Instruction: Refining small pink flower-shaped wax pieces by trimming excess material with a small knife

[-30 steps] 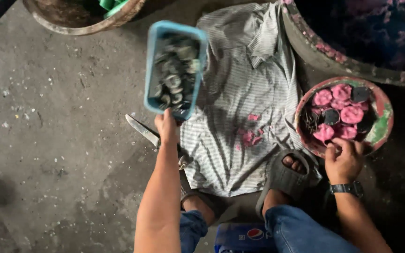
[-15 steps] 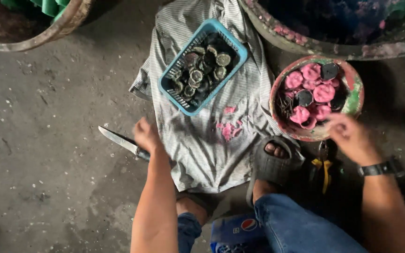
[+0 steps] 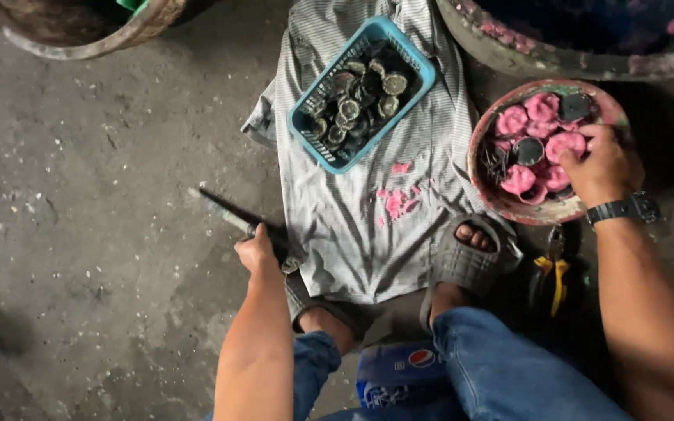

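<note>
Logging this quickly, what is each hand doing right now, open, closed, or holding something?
Left hand: closed on the handle of the dark-bladed knife lying on the concrete floor.
Right hand: fingers curled into the round bowl of pink lumps; grip cannot be told.

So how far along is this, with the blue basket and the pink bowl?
Done: the blue basket sits on the striped cloth, full of dark round pieces. In hand: left hand on the knife, right hand in the bowl. Left: pink lumps remain there.

- Bare forearms, no sleeves in view.
- Black wristwatch (image 3: 624, 209) on the right wrist.
- Blue jeans (image 3: 509, 366).
- Grey slide sandals (image 3: 470, 261), toes showing.
</note>
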